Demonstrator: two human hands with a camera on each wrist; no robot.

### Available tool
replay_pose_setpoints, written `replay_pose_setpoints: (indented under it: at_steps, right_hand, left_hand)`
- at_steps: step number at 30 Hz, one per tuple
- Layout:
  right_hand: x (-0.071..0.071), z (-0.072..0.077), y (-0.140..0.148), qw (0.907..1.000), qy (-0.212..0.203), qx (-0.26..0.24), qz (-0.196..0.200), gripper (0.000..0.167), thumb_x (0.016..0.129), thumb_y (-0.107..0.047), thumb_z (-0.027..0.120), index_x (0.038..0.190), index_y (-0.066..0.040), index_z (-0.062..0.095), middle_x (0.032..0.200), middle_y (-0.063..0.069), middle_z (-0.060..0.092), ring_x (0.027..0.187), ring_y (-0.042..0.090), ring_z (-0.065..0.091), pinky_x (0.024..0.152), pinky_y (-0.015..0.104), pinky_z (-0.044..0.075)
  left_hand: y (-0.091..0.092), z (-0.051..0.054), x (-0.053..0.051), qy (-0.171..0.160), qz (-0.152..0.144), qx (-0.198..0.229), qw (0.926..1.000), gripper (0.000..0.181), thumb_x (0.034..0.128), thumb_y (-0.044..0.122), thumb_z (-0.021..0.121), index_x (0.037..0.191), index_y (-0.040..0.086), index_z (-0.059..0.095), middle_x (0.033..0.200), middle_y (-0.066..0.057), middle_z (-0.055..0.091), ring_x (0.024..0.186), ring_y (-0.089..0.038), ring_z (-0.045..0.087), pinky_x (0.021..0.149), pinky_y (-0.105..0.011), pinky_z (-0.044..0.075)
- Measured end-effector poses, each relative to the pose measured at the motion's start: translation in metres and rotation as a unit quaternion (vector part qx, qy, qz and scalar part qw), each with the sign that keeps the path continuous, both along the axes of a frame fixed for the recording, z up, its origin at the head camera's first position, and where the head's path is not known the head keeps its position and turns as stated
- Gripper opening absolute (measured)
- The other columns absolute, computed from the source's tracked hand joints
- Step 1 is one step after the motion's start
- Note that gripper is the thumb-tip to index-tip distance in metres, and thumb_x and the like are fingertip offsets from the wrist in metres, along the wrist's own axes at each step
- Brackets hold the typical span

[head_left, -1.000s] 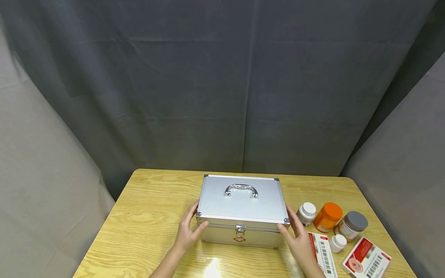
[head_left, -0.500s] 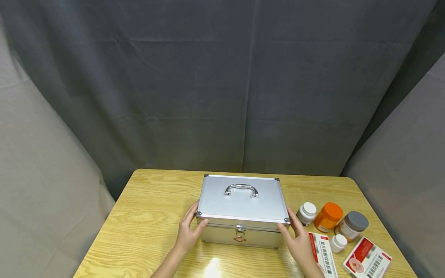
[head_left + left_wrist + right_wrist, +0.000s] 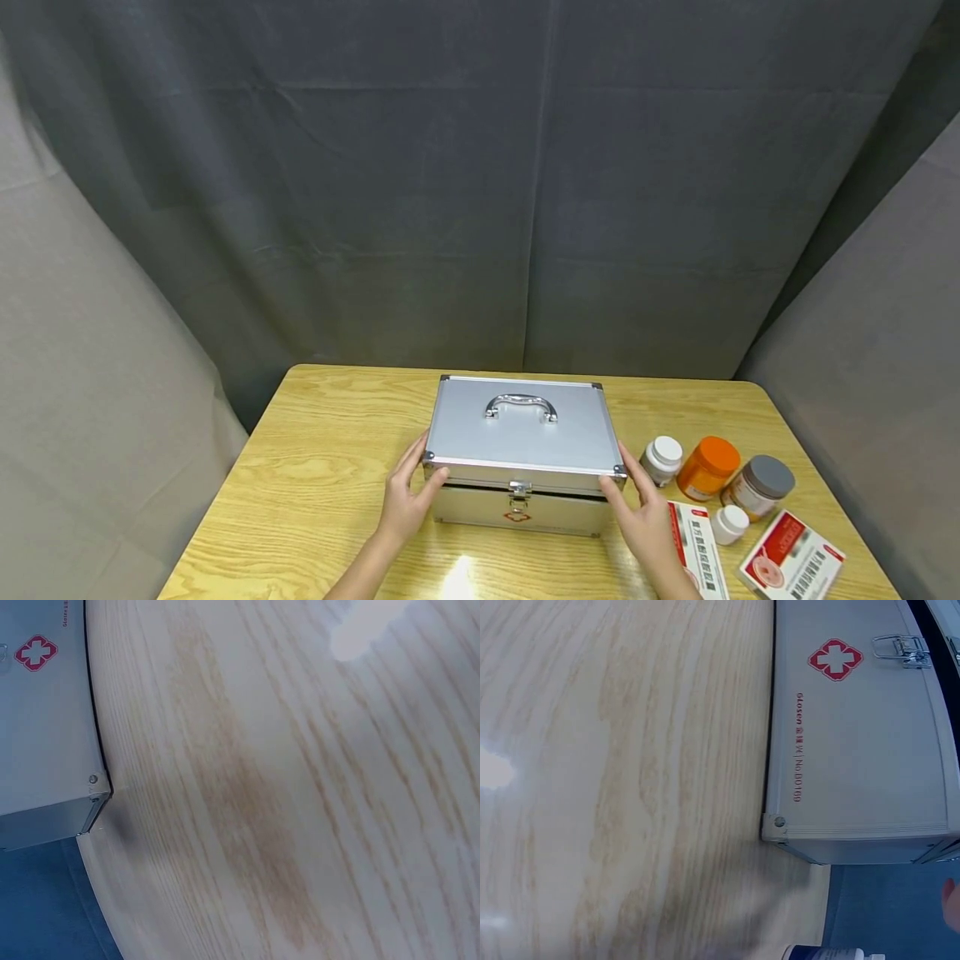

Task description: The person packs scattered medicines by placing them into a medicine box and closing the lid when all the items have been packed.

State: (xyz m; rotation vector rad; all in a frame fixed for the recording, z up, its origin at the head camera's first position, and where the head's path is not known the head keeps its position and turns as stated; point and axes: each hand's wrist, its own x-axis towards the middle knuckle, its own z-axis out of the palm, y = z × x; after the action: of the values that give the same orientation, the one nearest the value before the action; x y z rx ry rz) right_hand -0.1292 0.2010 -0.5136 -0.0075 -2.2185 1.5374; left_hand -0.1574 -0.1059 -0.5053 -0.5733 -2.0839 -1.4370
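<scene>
Wooden surface (image 3: pixel 345 433) with a silver case (image 3: pixel 558 517) ajar

The case sits mid-surface, probably stiff, light and smooth enough to slip. Its lid (image 3: pixel 517 446) is slightly raised; your left grip (image 3: pixel 403 503) and right grip (image 3: pixel 647 527) pinch its front corners, thumbs in front, fingers along the sides, a sensible hold

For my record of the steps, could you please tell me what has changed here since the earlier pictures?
The lid has risen slightly at the front, opening a dark gap above the box body. The left hand and right hand stay at the lid's front corners; nothing was let go. The bottles and cartons stayed put.
</scene>
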Motion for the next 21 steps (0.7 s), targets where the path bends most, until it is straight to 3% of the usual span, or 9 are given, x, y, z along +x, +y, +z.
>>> replay_pose_setpoints:
  at_steps: [7,10,14,16,17,21]
  right_hand:
    - [0.001,0.008,0.001,0.9999,-0.011,0.013,-0.001,0.051,0.084,-0.009,0.064,0.132,-0.004,0.047,0.133,0.016,0.048,0.114,-0.016,0.035,0.092,0.001,0.025]
    - [0.001,0.014,0.0,0.9993,-0.032,0.018,-0.01,0.05,0.085,-0.014,0.064,0.133,-0.006,0.048,0.132,0.014,0.049,0.114,-0.011,0.039,0.091,0.001,0.026]
    - [-0.001,0.023,0.001,0.998,-0.049,0.034,-0.021,0.049,0.086,-0.02,0.064,0.132,-0.009,0.05,0.13,0.011,0.052,0.116,0.008,0.046,0.101,0.025,0.034]
    - [-0.003,0.026,0.003,0.9978,-0.045,0.043,-0.022,0.049,0.085,-0.019,0.065,0.13,-0.008,0.051,0.128,0.012,0.053,0.116,0.015,0.048,0.1,0.04,0.036]
    - [-0.003,0.027,0.004,0.9977,-0.044,0.045,-0.022,0.048,0.085,-0.019,0.065,0.129,-0.008,0.052,0.127,0.012,0.054,0.114,0.013,0.049,0.098,0.046,0.036]
    - [-0.006,0.031,0.005,0.997,-0.045,0.052,-0.034,0.047,0.084,-0.018,0.066,0.128,-0.007,0.053,0.122,0.013,0.057,0.102,-0.004,0.051,0.094,0.046,0.04]
  left_hand:
    - [0.001,0.005,0.001,0.014,0.022,-0.003,0.9996,0.051,0.0715,-0.007,0.067,0.117,-0.02,0.048,0.12,-0.032,0.05,0.108,-0.047,0.05,0.097,-0.021,0.033]
    - [0.002,0.01,0.001,-0.005,0.033,0.004,0.9995,0.05,0.0725,-0.005,0.067,0.117,-0.02,0.049,0.12,-0.032,0.051,0.11,-0.045,0.049,0.097,-0.02,0.032]
    - [0.006,0.017,0.002,-0.038,0.05,0.009,0.998,0.048,0.0755,-0.002,0.066,0.118,-0.017,0.05,0.121,-0.029,0.052,0.113,-0.042,0.049,0.097,-0.032,0.037]
    - [0.007,0.02,0.001,-0.047,0.056,0.017,0.9972,0.046,0.0767,-0.001,0.066,0.117,-0.016,0.051,0.12,-0.028,0.053,0.113,-0.041,0.05,0.095,-0.04,0.037]
    - [0.007,0.021,0.001,-0.047,0.058,0.022,0.9969,0.044,0.077,-0.001,0.065,0.116,-0.016,0.052,0.119,-0.028,0.054,0.112,-0.041,0.05,0.094,-0.043,0.038]
    - [0.011,0.026,-0.002,-0.056,0.051,0.06,0.9953,0.04,0.0787,-0.003,0.063,0.115,-0.016,0.054,0.117,-0.031,0.054,0.111,-0.041,0.052,0.092,-0.044,0.04]
